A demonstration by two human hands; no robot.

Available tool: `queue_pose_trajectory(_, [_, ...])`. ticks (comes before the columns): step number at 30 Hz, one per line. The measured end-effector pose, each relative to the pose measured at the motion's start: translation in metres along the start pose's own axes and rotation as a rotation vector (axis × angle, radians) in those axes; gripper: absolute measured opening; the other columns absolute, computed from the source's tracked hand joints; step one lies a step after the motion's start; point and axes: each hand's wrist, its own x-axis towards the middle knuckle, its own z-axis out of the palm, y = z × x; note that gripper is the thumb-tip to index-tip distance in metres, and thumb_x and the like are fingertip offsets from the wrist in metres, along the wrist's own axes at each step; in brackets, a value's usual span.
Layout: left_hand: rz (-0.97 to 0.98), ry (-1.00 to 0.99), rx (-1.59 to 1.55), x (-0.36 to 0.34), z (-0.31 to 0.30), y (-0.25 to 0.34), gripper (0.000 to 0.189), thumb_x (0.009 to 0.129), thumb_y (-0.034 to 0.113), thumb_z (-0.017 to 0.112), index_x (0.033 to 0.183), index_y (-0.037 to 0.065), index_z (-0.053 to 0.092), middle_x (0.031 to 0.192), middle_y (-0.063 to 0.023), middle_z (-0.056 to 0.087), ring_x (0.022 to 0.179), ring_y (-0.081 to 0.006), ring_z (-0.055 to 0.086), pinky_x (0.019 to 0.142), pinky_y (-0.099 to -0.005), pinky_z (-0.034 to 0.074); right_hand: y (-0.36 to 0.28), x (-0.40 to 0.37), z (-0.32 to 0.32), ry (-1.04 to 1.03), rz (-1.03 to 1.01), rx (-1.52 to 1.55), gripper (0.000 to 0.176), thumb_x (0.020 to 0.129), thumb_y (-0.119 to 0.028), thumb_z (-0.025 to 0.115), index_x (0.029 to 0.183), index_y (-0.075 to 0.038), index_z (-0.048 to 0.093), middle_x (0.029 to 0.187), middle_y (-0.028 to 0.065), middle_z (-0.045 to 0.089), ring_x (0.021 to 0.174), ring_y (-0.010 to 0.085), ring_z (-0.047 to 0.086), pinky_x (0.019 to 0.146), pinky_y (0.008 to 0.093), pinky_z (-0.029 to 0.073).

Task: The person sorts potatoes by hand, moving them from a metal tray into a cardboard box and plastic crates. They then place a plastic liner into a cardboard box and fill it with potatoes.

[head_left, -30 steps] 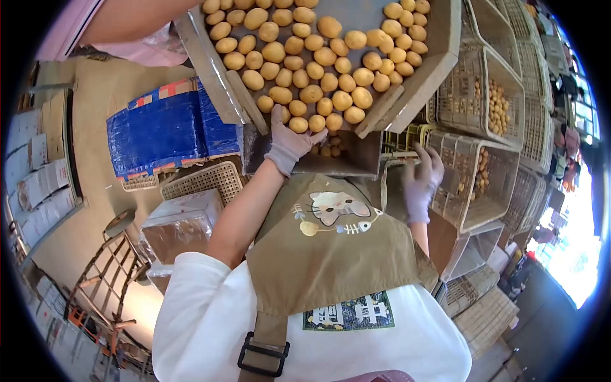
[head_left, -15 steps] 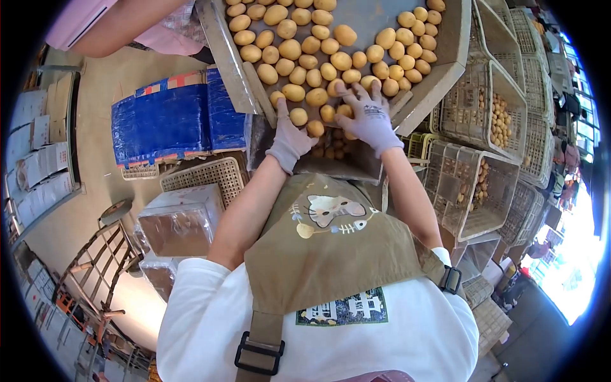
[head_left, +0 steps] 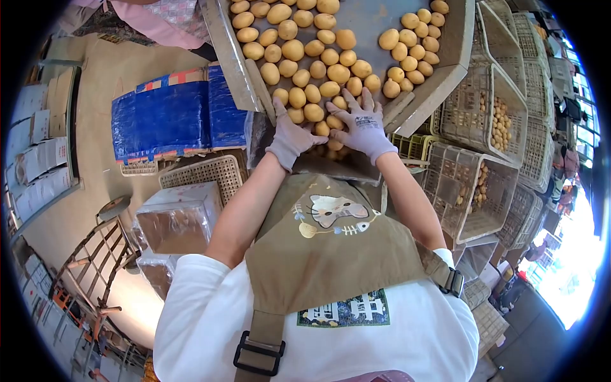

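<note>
Many yellow potatoes lie on a grey sorting tray with raised wooden sides. At the tray's narrow mouth, my left hand, in a pale glove, has its fingers apart beside the potatoes on the left. My right hand, gloved too, lies with spread fingers against potatoes on the right. Several potatoes sit between the two hands. Below the mouth, more potatoes show in a container in front of the apron, partly hidden by my hands.
Plastic crates are stacked on the right, some holding potatoes. A blue-covered box, a beige crate and wrapped boxes stand on the left. Another person's pink clothing shows at the upper left.
Potatoes at the mouth have shifted down toward me. My right hand has moved slightly down and left. The other person's arm at the upper left has left the view.
</note>
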Motion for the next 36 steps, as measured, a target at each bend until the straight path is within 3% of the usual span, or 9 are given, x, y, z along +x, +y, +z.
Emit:
queue_pose_trajectory(8, [0.032,0.023,0.126,0.006,-0.008,-0.001,0.09,0.089,0.081,0.037,0.157,0.022,0.027,0.162,-0.0076,0.025,0.15,-0.0319,0.022,0.111,-0.0772,0.014,0.004,0.007,0.005,0.102,-0.036,-0.012,0.053,0.085,-0.046,0.066,0.136,-0.035,0.06,0.147,0.0117,0.049,0.136,0.0423,0.042,0.109,0.0601,0.032])
queue_pose_trajectory(12, [0.091,0.031,0.253,0.008,-0.011,-0.009,0.093,0.087,0.084,0.038,0.157,0.024,0.027,0.162,-0.0071,0.025,0.15,-0.0341,0.024,0.108,-0.0768,0.021,-0.025,0.027,-0.021,0.297,0.022,0.075,0.021,0.088,-0.03,0.064,0.105,-0.02,0.071,0.097,0.0083,0.068,0.086,0.031,0.067,0.078,0.0445,0.052])
queue_pose_trajectory(18, [-0.015,-0.076,0.102,0.005,0.0,0.005,0.098,0.083,0.087,0.035,0.157,0.023,0.027,0.162,-0.0072,0.031,0.147,-0.0386,0.029,0.111,-0.0729,0.02,-0.007,0.062,-0.018,0.418,-0.265,-0.048,0.037,0.084,-0.034,0.067,0.12,-0.025,0.067,0.146,0.0095,0.051,0.138,0.0326,0.043,0.112,0.0561,0.031])
queue_pose_trajectory(22, [0.16,-0.248,0.497,0.023,-0.041,0.001,0.077,0.093,0.071,0.042,0.151,0.022,0.037,0.158,-0.0061,0.036,0.143,-0.0358,0.035,0.108,-0.0722,0.026,0.097,0.06,-0.037,0.604,0.131,0.351,0.024,0.089,-0.029,0.062,0.108,-0.018,0.071,0.107,0.0056,0.065,0.093,0.0322,0.067,0.092,0.0472,0.049])
queue_pose_trajectory(25, [0.053,0.133,0.265,0.014,-0.012,-0.014,0.068,0.095,0.064,0.047,0.147,0.021,0.043,0.155,-0.0063,0.04,0.139,-0.0348,0.04,0.106,-0.0727,0.031,0.119,0.077,-0.059,0.476,0.524,0.23,0.053,0.088,-0.049,0.059,0.132,-0.019,0.062,0.146,0.0205,0.047,0.13,0.0422,0.049,0.109,0.0597,0.034])
queue_pose_trajectory(26, [0.03,-0.006,0.199,0.022,-0.016,-0.016,0.071,0.094,0.065,0.048,0.15,0.022,0.039,0.155,-0.0082,0.04,0.14,-0.036,0.039,0.106,-0.0736,0.032,0.089,0.085,-0.061,0.392,0.65,0.27,0.072,0.086,-0.062,0.057,0.147,-0.026,0.048,0.162,0.0251,0.022,0.148,0.0471,0.021,0.115,0.067,0.017])
queue_pose_trajectory(30, [-0.007,-0.151,0.048,0.01,0.001,-0.017,0.086,0.09,0.079,0.036,0.155,0.023,0.031,0.158,-0.0102,0.036,0.143,-0.04,0.036,0.11,-0.0686,0.031,0.023,0.053,-0.019,0.082,0.034,0.287,0.073,0.078,-0.058,0.067,0.145,-0.035,0.05,0.162,0.0264,0.02,0.15,0.0496,0.014,0.108,0.0788,0.014])
queue_pose_trajectory(33, [-0.037,-0.393,-0.084,0.013,-0.009,-0.012,0.085,0.092,0.074,0.028,0.156,0.017,0.028,0.162,-0.0092,0.031,0.148,-0.0361,0.029,0.117,-0.0613,0.026,-0.009,0.001,0.003,0.024,0.0,0.045,0.075,0.08,-0.052,0.067,0.149,-0.038,0.043,0.162,0.0096,0.029,0.148,0.0487,0.021,0.109,0.0746,0.023])
queue_pose_trajectory(36, [0.265,-0.382,0.619,0.013,-0.02,-0.016,0.084,0.093,0.069,0.025,0.157,0.015,0.024,0.163,-0.0097,0.03,0.15,-0.0337,0.027,0.12,-0.0548,0.025,-0.01,-0.01,0.017,0.09,-0.037,0.054,0.075,0.083,-0.051,0.065,0.152,-0.039,0.038,0.161,0.0112,0.032,0.148,0.0432,0.027,0.109,0.0709,0.026])
